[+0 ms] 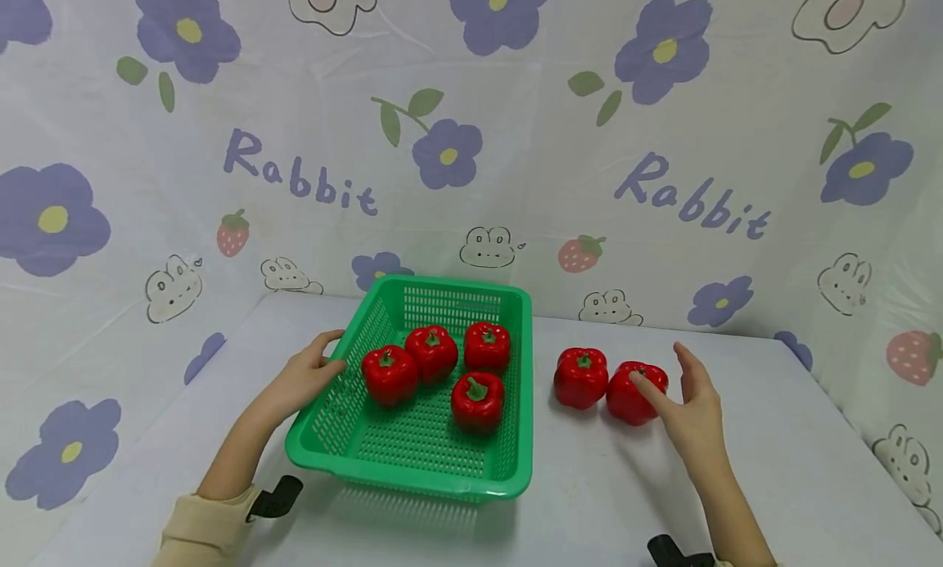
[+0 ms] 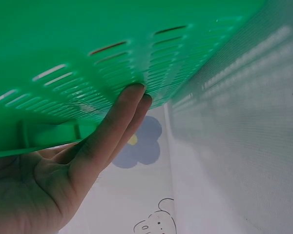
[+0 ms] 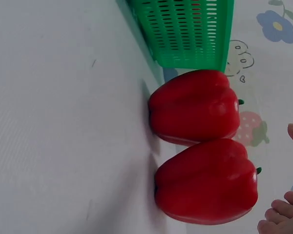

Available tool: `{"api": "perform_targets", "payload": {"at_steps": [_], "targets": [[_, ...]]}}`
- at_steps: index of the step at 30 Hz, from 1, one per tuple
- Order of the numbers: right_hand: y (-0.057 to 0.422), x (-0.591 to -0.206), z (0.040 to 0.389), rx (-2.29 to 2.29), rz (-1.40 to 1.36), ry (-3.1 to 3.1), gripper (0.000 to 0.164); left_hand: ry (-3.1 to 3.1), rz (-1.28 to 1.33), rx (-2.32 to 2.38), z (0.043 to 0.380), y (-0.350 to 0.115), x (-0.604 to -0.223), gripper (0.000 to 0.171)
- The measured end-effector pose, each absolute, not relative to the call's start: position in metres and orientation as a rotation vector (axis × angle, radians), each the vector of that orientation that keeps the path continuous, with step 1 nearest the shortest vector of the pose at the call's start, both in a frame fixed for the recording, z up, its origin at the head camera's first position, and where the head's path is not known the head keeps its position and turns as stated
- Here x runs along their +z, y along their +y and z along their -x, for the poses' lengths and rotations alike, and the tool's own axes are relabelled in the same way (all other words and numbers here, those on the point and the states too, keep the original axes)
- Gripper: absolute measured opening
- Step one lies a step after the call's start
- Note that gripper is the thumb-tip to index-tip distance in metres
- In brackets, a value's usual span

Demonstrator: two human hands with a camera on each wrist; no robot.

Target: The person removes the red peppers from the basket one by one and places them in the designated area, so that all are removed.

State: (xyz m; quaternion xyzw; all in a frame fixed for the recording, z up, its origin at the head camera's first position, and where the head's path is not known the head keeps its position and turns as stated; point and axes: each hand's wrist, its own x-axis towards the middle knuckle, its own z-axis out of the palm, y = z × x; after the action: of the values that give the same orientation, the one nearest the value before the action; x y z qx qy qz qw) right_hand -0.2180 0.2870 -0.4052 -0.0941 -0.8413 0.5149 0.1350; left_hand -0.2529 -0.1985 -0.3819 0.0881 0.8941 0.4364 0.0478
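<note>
A green slotted basket (image 1: 412, 479) stands mid-table and holds several red peppers (image 1: 477, 401). My left hand (image 1: 318, 369) rests against the basket's left wall. Its straight fingers (image 2: 118, 121) press on the outside of the basket (image 2: 112, 29). To the right of the basket, two more red peppers sit side by side on the table, the left one (image 1: 580, 377) and the right one (image 1: 632, 397). My right hand (image 1: 685, 399) hovers open by the right pepper (image 3: 207, 181) with fingers spread. Its fingertips (image 3: 281, 217) are just beside that pepper. The other pepper (image 3: 193, 105) lies nearer the basket (image 3: 190, 34).
The white table (image 1: 773, 436) ends at a flower-and-rabbit printed cloth backdrop (image 1: 516, 141) behind and on both sides. Bare tabletop lies right of the two loose peppers and in front of the basket.
</note>
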Motion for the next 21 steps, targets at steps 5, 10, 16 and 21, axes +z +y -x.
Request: {"api": "perform_targets", "payload": {"at_steps": [5,10,16,21], "targets": [[0.281,-0.396,0.217,1.524,0.272,-2.41,0.085,2.719,-0.272,1.33,0.253,-0.199,-0.381,0.061],[0.272,-0.384,0.216,1.553,0.237,-2.397,0.085,2.716,-0.267,1.332,0.252,-0.199,-0.381,0.061],[0.262,-0.373,0.217,1.58,0.173,-2.409,0.086,2.728,-0.268,1.321,0.253,-0.199,-0.382,0.06],[0.253,-0.367,0.217,1.583,0.105,-2.425,0.086,2.731,-0.27,1.319,0.253,-0.199,-0.382,0.06]]}}
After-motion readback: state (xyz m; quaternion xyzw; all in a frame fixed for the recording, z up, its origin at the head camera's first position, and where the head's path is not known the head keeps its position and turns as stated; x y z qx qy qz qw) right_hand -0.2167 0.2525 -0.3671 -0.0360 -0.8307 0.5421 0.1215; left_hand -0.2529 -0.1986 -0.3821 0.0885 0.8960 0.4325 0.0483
